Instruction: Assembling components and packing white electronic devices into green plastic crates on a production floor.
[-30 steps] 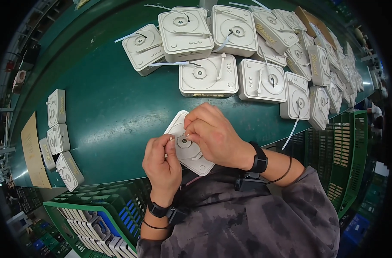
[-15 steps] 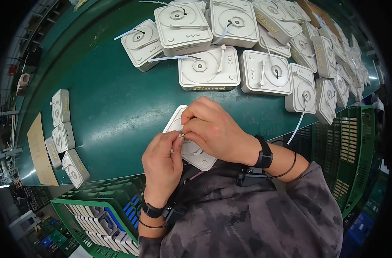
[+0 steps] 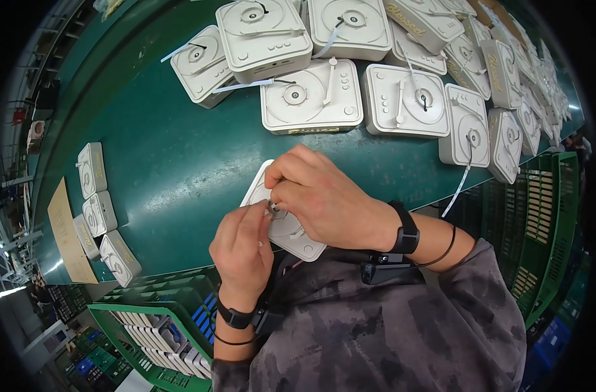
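Note:
Close in front of me lies a white box shaped like a small record player [image 3: 300, 246], its top face up and partly covered by my hands. Over its round centre, my left hand [image 3: 243, 245] has thumb and fingertips pinched together. My right hand [image 3: 319, 196] comes in from the right with its fingers curled, its fingertips almost meeting the left ones. Between the fingertips a small bit shows near the box's hub; it is too small to name. What each hand pinches is mostly hidden.
Several more white record-player boxes [image 3: 311, 98] stand across the back and right, some with thin pale strips attached. A few boxes [image 3: 99, 213] sit at the left beside a cardboard sheet [image 3: 71, 232]. Green crates [image 3: 161, 313] stand below the green table [image 3: 174, 176] on both sides.
The view has shifted slightly. Both hands stay over the box, and their fingertips have come lower, nearer its centre; the fingers of my left hand look straighter.

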`<state>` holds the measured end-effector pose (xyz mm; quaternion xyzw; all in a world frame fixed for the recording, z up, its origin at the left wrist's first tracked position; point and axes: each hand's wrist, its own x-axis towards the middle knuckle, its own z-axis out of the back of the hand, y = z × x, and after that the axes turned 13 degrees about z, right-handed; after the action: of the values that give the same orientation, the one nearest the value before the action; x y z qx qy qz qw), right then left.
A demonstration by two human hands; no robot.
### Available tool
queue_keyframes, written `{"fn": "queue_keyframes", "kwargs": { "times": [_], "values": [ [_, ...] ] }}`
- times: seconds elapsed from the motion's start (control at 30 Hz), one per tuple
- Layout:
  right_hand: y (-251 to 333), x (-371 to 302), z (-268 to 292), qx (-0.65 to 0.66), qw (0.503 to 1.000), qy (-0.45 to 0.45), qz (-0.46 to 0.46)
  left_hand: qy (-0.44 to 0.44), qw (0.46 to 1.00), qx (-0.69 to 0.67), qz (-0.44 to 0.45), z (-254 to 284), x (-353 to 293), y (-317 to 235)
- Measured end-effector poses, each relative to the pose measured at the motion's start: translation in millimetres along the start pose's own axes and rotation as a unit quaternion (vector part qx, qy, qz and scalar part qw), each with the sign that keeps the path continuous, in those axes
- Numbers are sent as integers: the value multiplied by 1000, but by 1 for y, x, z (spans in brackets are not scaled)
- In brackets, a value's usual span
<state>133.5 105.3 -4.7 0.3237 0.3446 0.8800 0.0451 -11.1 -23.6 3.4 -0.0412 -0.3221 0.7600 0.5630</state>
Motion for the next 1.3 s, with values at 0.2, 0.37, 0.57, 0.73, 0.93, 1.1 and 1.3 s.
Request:
{"fn": "queue_keyframes", "kwargs": {
  "times": [0.2, 0.37, 0.57, 0.73, 0.93, 1.1, 1.3],
  "values": [
    [1, 3, 0, -15, 999, 35, -10, -21, 993, 110, -47, -7, 0, -5],
    [-2, 0, -1, 27, 1000, -9, -13, 1, 992, 119, -43, -8, 3, -2],
    [-3, -1, 2, 3, 1000, -3, 17, 1, 996, 81, -30, -8, 0, 0],
    [-4, 0, 1, 11, 1000, -2, 8, 10, 998, 55, -19, -6, 2, 0],
    [-3, 0, 1, 5, 1000, 0, 2, 47, 998, 13, 25, 8, 3, -8],
    [-5, -1, 0, 14, 1000, -12, -3, 132, 976, -79, 156, 20, 7, -17],
    [-5, 0, -1, 20, 1000, -17, -8, 156, 890, -245, 352, 24, -1, -17]
  ]
}}
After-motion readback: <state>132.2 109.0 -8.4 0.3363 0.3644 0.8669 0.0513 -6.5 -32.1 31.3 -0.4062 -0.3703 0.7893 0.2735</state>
